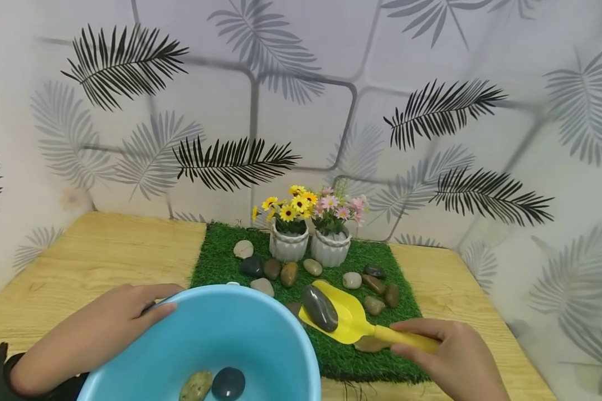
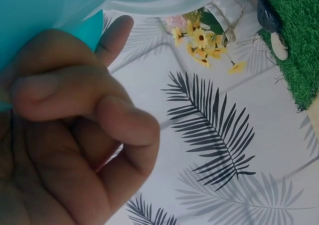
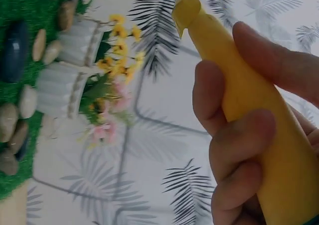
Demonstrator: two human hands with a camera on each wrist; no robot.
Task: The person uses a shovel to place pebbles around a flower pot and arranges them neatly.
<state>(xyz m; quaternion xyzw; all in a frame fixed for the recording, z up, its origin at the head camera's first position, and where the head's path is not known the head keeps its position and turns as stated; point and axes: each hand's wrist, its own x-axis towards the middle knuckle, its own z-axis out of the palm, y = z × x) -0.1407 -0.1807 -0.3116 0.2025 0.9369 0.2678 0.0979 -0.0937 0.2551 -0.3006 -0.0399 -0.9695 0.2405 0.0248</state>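
My left hand (image 1: 117, 314) grips the rim of a light blue basin (image 1: 251, 328), thumb and fingers on either side of its edge. In the left wrist view its curled fingers (image 2: 65, 93) show close up against the blue wall. Inside the basin lie a mottled yellowish stone (image 1: 196, 386) and a dark stone (image 1: 228, 384). The handle of a yellow toy shovel (image 1: 352, 318) is held in my right hand (image 1: 456, 353); the right wrist view shows the fingers wrapped around it. A dark grey oval stone (image 1: 320, 308) rests on the shovel's blade, near the basin's right rim.
A green artificial grass mat (image 1: 381, 362) lies on the wooden table (image 1: 145, 253). Several stones are scattered over it, among them a brown stone (image 1: 289, 274). Two white pots (image 1: 331, 249) with yellow and pink flowers stand at its back, before a leaf-patterned wall.
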